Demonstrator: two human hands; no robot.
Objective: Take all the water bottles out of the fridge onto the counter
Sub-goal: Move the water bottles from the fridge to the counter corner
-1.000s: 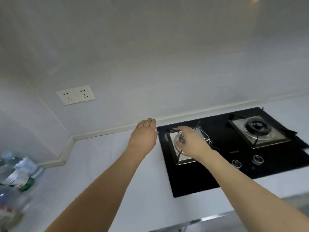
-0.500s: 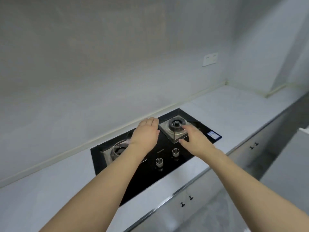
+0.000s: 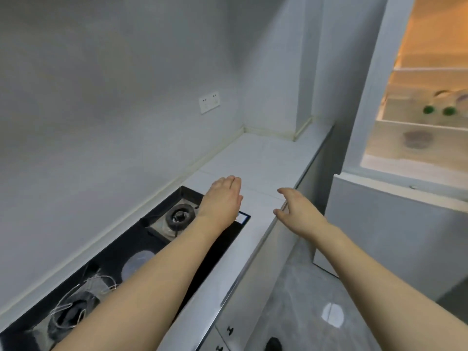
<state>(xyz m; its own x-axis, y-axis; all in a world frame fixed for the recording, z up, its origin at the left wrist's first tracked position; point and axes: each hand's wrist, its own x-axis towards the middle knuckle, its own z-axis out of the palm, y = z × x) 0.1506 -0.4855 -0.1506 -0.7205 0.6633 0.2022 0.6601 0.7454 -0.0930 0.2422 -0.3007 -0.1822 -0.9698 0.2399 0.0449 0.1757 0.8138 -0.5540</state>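
The open fridge [image 3: 364, 97] stands at the right, lit warm inside. On a shelf in it lie water bottles [image 3: 440, 105], their green caps facing out, blurred. The white counter [image 3: 266, 158] runs from the stove to the fridge's side. My left hand [image 3: 222, 198] hovers flat over the stove's right end, holding nothing. My right hand [image 3: 296, 211] is over the counter's front edge, fingers spread, holding nothing. Both are well short of the fridge.
A black two-burner gas stove [image 3: 131, 252] is set into the counter at the lower left. A wall socket [image 3: 209, 102] sits above the counter's far end. Cabinet doors with dark knobs [image 3: 229, 330] are below. Grey tiled floor [image 3: 304, 300] lies before the fridge.
My view has swung right from the counter's left end, where bottles stood, past the stove to the open fridge. Both hands have moved right with it, still holding nothing.
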